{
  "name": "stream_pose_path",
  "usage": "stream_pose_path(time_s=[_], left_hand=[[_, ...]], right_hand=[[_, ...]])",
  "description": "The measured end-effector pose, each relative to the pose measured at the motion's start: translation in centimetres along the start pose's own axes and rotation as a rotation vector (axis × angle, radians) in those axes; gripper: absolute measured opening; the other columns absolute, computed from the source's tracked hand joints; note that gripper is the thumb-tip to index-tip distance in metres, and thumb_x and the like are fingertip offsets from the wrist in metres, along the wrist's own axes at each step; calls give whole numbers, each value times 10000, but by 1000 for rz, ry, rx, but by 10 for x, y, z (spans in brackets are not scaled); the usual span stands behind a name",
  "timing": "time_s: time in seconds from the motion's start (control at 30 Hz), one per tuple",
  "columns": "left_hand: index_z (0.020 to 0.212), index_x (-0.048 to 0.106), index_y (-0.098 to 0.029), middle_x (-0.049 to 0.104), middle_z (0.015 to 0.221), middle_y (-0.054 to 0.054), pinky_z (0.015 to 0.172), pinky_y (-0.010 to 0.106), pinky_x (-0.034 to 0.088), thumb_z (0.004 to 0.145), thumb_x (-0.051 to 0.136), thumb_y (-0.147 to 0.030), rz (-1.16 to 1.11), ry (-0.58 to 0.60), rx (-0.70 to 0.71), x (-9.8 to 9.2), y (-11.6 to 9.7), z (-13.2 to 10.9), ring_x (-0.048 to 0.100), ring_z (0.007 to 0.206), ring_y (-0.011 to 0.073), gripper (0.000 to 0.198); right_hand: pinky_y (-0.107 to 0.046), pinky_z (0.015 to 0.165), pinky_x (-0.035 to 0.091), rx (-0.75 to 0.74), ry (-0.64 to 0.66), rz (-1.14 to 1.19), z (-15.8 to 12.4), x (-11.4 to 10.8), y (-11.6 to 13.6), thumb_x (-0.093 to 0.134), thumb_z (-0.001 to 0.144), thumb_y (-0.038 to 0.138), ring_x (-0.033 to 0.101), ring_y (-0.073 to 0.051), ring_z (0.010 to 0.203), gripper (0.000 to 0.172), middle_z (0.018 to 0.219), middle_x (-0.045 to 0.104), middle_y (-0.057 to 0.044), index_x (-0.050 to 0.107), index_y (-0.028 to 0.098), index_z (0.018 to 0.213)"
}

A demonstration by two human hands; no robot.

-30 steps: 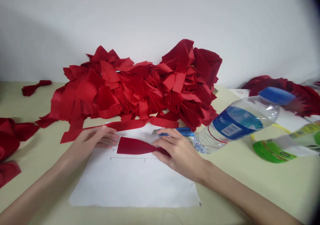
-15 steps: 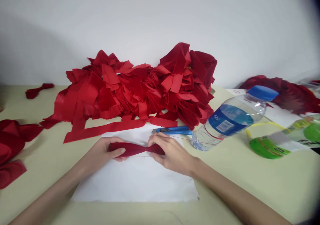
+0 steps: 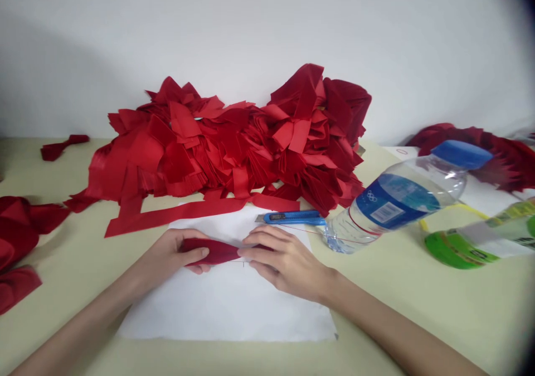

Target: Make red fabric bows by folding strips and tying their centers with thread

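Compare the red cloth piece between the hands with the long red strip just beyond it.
The red cloth piece is a darker red than the long red strip. The cloth piece is short and bunched, while the strip is long and lies flat. The left hand and right hand hold the cloth piece, but neither touches the strip. Both look like red fabric, and both lie over the white paper.

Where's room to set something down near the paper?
Bare table shows right of the paper, between the bottle and right arm, and left of the left arm, beside the red scraps. Crowded behind the paper: red pile, blue cutter, bottle.
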State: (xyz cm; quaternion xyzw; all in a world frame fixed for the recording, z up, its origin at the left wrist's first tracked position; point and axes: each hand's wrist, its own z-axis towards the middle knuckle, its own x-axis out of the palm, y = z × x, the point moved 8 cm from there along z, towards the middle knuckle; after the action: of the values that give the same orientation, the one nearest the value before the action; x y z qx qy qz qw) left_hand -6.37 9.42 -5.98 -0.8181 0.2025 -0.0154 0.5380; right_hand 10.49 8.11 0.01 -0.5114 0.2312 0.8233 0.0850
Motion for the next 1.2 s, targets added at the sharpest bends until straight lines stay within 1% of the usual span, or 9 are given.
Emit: stream_pose_path(time_s=[0.1,0.3,0.5,0.63,0.73,0.83,0.93,1.1,1.2], left_hand=[[932,634,-156,704,710,17,682,295,526,802,593,-368,27,7,22,0,-2,-1,660,678,176,252],[1003,627,-211,689,900,38,699,333,524,785,588,-450,263,-99,109,-19,-10,-6,643,755,202,326],[990,630,-213,692,941,47,786,349,518,731,631,-357,287,-215,133,-45,-9,-7,645,875,232,297],[917,650,-221,689,985,39,763,335,517,801,552,-349,424,-474,263,-53,-27,-21,635,872,220,200],[943,637,-217,673,1000,38,771,312,511,866,468,-239,600,-643,513,-33,-50,-44,625,879,193,188],[1018,624,-190,644,1044,62,813,330,509,877,424,-132,866,-529,761,17,-55,-56,614,933,198,252],[1029,620,-169,640,1079,84,816,409,514,876,397,-93,1067,-451,770,45,-38,-53,600,972,249,282],[1031,621,-185,634,1109,77,815,416,526,882,395,-118,1131,-460,732,46,-24,-49,610,959,248,279],[1043,621,-210,624,1135,63,834,414,525,878,396,-135,1142,-445,707,43,-22,-47,609,972,245,289]], right_hand=[[-355,944,428,1,43,25,0,-1,4,505,871,126,538,-176,1046,176,1078,627,-53,622,199,981],[-336,816,462,294,140,38,-13,-9,-21,593,826,200,571,-191,890,138,893,631,-47,571,175,959],[-332,830,452,310,139,71,-18,-5,-25,584,833,181,566,-187,905,115,907,629,-33,580,187,948],[-353,850,452,290,121,102,-14,-3,-21,575,845,183,559,-201,926,128,922,634,-40,581,192,972],[-351,850,458,263,111,129,-11,-1,-17,548,871,197,553,-199,926,110,926,637,-44,585,184,974],[-352,854,464,249,106,138,-9,4,-15,544,875,189,552,-196,931,113,937,639,-46,592,181,978],[-362,890,460,252,87,145,-11,-1,-18,594,843,192,553,-205,989,179,984,638,-52,593,192,1023],[-326,823,489,416,-131,149,-22,-52,-42,508,889,206,592,-186,943,170,1035,633,-61,596,210,1034],[-274,664,489,532,-83,135,-30,-62,-55,487,892,213,610,-153,750,140,914,655,-41,621,207,929]])
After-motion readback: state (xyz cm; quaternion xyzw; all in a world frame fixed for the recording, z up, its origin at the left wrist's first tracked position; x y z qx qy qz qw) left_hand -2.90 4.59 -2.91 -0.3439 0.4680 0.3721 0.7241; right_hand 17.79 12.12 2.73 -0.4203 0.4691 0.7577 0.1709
